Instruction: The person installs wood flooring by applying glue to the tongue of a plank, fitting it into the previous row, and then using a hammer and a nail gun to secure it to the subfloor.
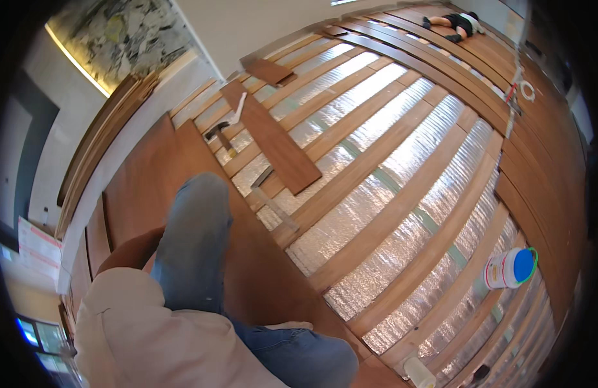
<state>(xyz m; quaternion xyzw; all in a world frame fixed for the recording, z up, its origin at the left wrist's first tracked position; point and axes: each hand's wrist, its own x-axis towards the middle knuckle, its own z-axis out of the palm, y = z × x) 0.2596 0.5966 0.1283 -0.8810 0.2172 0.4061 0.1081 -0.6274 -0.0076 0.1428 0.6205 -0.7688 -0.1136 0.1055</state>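
I sit on reddish-brown floorboards [260, 284] with my knees bent, in blue jeans. My left forearm [134, 249] passes behind the raised knee, which hides the hand. No part of my right hand shows. Beyond my knee, a loose floorboard [271, 139] lies across the wooden battens. Next to it are a hammer [221, 137] and a white curved piece [239, 108] I cannot identify. Nearer to me lies a square [277, 210] with a dark stock and a metal blade.
Wooden battens [376, 216] with silver foil [341, 229] between them span the floor. A white bucket [502, 269] with a blue lid stands at right. Boards are stacked [105, 145] along the left wall. Far right, a person [464, 24] is down on laid boards. A white cylinder [419, 373] sits near the lower edge.
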